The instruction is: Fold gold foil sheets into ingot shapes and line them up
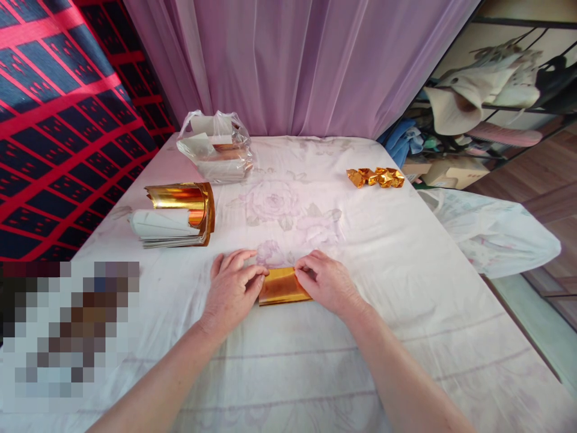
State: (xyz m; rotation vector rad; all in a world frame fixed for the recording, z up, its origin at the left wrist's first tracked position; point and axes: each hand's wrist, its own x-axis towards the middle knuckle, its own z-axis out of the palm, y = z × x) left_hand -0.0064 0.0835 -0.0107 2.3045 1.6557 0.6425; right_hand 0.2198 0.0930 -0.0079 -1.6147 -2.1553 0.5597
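A sheet of gold foil paper (283, 287) lies folded into a rectangle on the cloth in front of me. My left hand (234, 281) has thumb and forefinger closed at its upper left corner, the other fingers resting loosely on the cloth. At the upper right edge, my right hand (325, 279) pinches the paper, its remaining fingers curled. To the left sits a curled stack of gold foil sheets (180, 197) with white backs. Several folded gold foil pieces (376, 177) lie in a row at the far right of the table.
A clear plastic bag (216, 150) holding more sheets stands at the back left. The table (406, 288) has a floral cloth and meets a purple curtain (288, 66) behind. A white plastic bag (500, 228) hangs beside the right edge, below shelves with hats (487, 90). A blurred patch covers the lower left.
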